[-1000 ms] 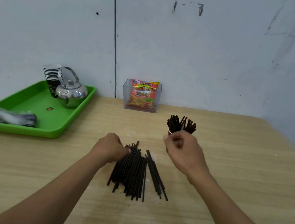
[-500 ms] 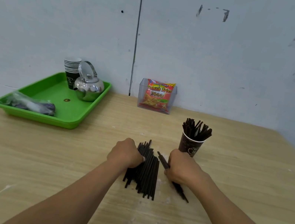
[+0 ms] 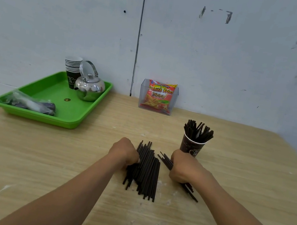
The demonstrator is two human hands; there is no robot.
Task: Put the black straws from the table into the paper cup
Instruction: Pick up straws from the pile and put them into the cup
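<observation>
A pile of black straws (image 3: 146,171) lies on the wooden table (image 3: 57,156) in the middle. My left hand (image 3: 124,152) rests on the pile's left side, fingers curled onto the straws. My right hand (image 3: 185,167) is closed around a small bunch of straws (image 3: 190,192) that lies slanted to the right of the pile. Just behind that hand stands a dark paper cup (image 3: 191,147), upright, with several black straws (image 3: 198,130) sticking out of it.
A green tray (image 3: 48,95) at the back left holds a stack of paper cups (image 3: 72,70), a steel kettle (image 3: 90,87) and a plastic bag (image 3: 29,103). A clear box with a snack packet (image 3: 159,97) stands against the wall.
My right hand came down from the cup's rim to the table and closed on a small bunch of straws right of the pile. My left hand stayed on the pile.
</observation>
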